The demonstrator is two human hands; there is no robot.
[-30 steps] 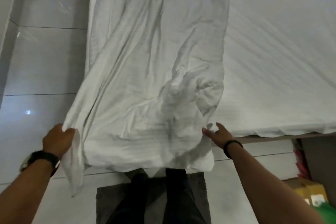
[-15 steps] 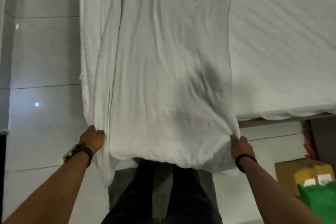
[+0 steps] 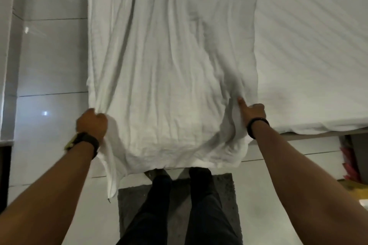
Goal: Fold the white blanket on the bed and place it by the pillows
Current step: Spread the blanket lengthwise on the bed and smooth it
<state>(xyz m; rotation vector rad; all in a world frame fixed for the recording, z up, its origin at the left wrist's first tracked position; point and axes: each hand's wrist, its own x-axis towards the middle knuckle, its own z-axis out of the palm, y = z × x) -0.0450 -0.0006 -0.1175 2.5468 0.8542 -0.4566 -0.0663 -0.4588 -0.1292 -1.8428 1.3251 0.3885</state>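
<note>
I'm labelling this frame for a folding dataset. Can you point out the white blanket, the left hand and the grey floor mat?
white blanket (image 3: 171,69): head view, middle of the spread cloth.
left hand (image 3: 92,121): head view, back of the hand gripping the near corner.
grey floor mat (image 3: 225,201): head view, bare patch right of the legs.

No text, label, brand, number or sign can be read anywhere in view. The watch on the left wrist shows its edge only, with no legible face.
</note>
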